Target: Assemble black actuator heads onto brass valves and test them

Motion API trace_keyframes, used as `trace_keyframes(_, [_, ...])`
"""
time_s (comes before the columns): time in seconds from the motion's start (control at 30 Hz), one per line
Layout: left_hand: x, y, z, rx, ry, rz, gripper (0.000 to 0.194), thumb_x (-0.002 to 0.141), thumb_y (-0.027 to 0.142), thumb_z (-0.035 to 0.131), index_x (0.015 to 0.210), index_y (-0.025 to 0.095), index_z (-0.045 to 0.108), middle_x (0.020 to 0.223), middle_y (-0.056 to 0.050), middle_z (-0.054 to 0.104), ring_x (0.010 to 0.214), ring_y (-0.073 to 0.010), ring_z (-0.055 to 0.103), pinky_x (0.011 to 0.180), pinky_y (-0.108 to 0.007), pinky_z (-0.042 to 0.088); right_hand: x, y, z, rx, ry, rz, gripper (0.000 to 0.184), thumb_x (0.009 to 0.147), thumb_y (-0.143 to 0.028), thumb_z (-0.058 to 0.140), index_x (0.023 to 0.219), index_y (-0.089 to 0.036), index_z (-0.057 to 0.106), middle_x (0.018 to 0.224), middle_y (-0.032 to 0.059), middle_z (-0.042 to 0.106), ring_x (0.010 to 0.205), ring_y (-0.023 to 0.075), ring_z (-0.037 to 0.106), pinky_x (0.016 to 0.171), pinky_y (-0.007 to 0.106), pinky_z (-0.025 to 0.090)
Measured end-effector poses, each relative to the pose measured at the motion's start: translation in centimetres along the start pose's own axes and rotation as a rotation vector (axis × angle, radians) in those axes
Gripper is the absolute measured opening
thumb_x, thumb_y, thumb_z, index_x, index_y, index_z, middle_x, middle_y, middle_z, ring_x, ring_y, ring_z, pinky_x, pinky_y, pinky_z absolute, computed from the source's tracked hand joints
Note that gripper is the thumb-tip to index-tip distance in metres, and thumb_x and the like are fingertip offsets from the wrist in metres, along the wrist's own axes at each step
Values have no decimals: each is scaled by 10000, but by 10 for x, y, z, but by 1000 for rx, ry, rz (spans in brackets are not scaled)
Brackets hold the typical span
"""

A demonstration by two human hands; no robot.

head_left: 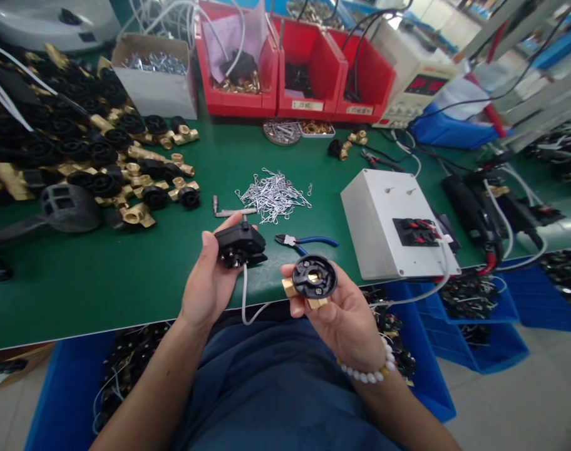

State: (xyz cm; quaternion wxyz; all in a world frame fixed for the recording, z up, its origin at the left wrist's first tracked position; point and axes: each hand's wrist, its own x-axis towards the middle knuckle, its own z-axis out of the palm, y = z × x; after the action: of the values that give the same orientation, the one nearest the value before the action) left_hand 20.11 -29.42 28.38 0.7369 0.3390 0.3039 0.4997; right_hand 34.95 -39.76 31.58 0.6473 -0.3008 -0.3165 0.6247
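My left hand (pixel 209 279) is closed around a black plastic actuator housing (pixel 241 243), from which a grey cable (pixel 245 294) hangs down. In my right hand (pixel 349 313) is a brass valve with a round black mounting flange (pixel 314 277), its face turned up toward me. The two parts are held apart, above the front edge of the green bench. Just beyond them lie wire cutters (pixel 308 240) with blue handles, partly hidden by the valve. A pile of metal spring clips (pixel 276 195) and an L-shaped metal tool (pixel 233 213) lie farther back.
Brass valves with black flanges (pixel 126 172) crowd the left side. Red bins (pixel 308 75) stand at the back. A grey switch box (pixel 374 225) with wires is on the right. Blue crates (pixel 69 382) full of parts sit below the bench edge.
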Motion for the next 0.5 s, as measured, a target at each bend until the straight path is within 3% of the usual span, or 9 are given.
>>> trace_keyframes(0.1, [1, 1, 1, -26, 11, -20, 499, 942, 619, 538, 1218, 232, 686, 1152, -94, 740, 1186, -273, 662, 1068, -467, 504, 0, 0, 0, -35, -5, -4, 391, 803, -282, 829, 1166, -315, 688, 1010, -29, 728, 783, 69, 696, 776, 195, 612])
trace_keyframes(0.23, [2, 1, 0, -2, 19, -13, 496, 939, 616, 540, 1220, 230, 676, 1179, -101, 731, 1197, -278, 658, 1036, -465, 531, -1, -2, 2, -110, 14, -10, 367, 803, -304, 823, 1146, -325, 696, 1205, -5, 707, 780, 86, 665, 800, 268, 635])
trace_keyframes(0.5, [3, -2, -2, 61, 52, 22, 501, 923, 633, 562, 1162, 214, 696, 1216, -102, 718, 1189, -273, 656, 977, -420, 564, -2, -3, 2, -128, -13, -49, 367, 854, -239, 776, 1188, -370, 699, 1294, -35, 686, 842, 62, 653, 843, 204, 571])
